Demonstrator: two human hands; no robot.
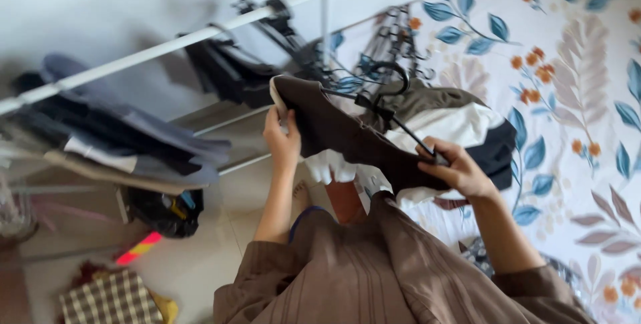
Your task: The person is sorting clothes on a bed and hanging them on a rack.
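I hold a brown garment [347, 140] stretched across the middle of the frame, with a black hanger [387, 100] set into it, hook up. My left hand [283, 138] is closed on the garment's upper left corner, thumb and fingers pinching the cloth. My right hand [457, 167], well apart from it at centre right, grips the hanger's lower end together with the fabric. Just behind the garment lies a pile of clothes [461, 124] in white, olive and black, on a bed [581, 90] covered with a floral sheet that fills the right side of the frame. More black hangers [394, 37] lie bunched at the top centre, near the pile. A white rail [153, 49] runs from the left edge up to the top centre, with dark clothing [120, 134] hanging from it at left and black pieces [227, 70] further along. At lower left, on the pale floor [193, 264], sits a checked cloth [110, 297]. My brown striped sleeves [387, 277] fill the bottom centre.
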